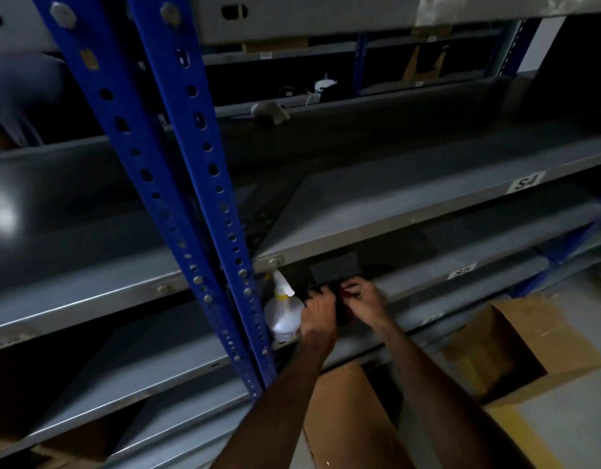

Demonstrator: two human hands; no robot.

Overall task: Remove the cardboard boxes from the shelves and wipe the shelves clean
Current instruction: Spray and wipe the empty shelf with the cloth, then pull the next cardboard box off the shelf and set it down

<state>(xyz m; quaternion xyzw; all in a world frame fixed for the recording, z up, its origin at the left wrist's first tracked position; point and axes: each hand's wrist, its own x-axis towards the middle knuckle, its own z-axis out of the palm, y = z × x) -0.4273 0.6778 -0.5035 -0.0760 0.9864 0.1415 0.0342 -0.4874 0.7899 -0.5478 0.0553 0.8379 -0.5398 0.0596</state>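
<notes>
Both my hands reach under the grey shelf marked S4 [393,211] to the shelf below [427,282]. My left hand [317,311] and my right hand [363,297] both grip a dark cloth with a red part [343,308] between them. A white spray bottle with a yellow collar [283,309] stands on that lower shelf, just left of my left hand. Two open cardboard boxes sit on the floor: one [542,350] to the right and one [349,418] between my forearms. What lies deeper on the lower shelf is too dark to tell.
Two blue perforated uprights [177,184] run diagonally left of my hands. A crumpled pale rag [270,111] lies on a higher shelf edge. More cardboard [72,445] shows on the lowest shelf at the left. A yellow floor line [522,434] runs past the boxes.
</notes>
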